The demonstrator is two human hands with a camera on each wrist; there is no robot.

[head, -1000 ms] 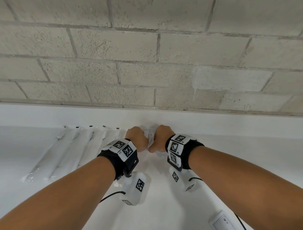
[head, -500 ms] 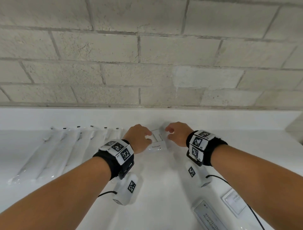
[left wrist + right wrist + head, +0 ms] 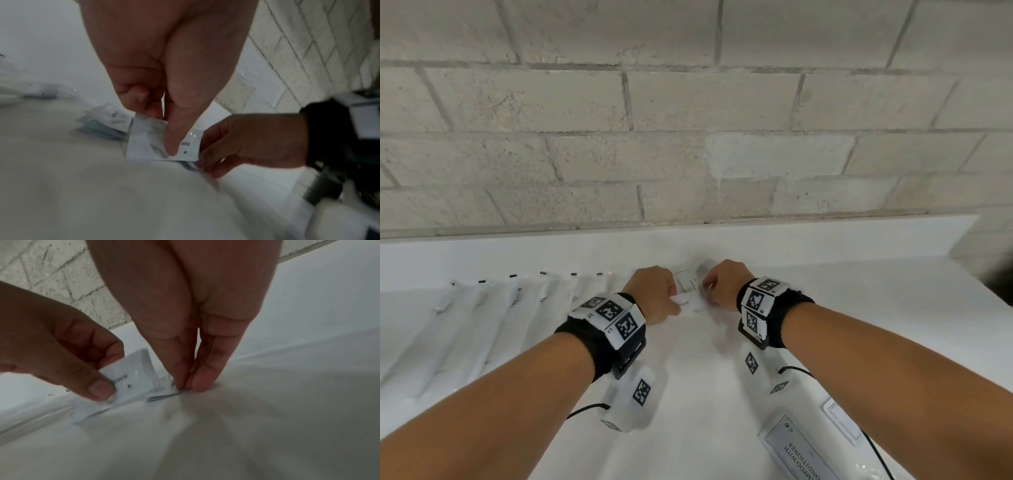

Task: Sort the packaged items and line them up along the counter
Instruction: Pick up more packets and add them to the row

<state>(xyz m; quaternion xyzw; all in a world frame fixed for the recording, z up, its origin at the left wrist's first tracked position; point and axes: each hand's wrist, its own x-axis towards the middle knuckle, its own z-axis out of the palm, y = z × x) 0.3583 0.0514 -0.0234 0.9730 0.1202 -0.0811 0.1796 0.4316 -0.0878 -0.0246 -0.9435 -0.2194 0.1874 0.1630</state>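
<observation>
Pale block wall (image 3: 688,102) rises behind the white bench (image 3: 705,394). Near the back ledge, the left hand (image 3: 654,294) pinches a small white toothpaste packet (image 3: 690,303), thumb on top, its grip closed on it. The right hand (image 3: 726,286) pinches the packet's other edge just above the bench. Long clear-wrapped items (image 3: 493,318) lie side by side to the left; a shampoo sachet (image 3: 801,452) lies at near right.
</observation>
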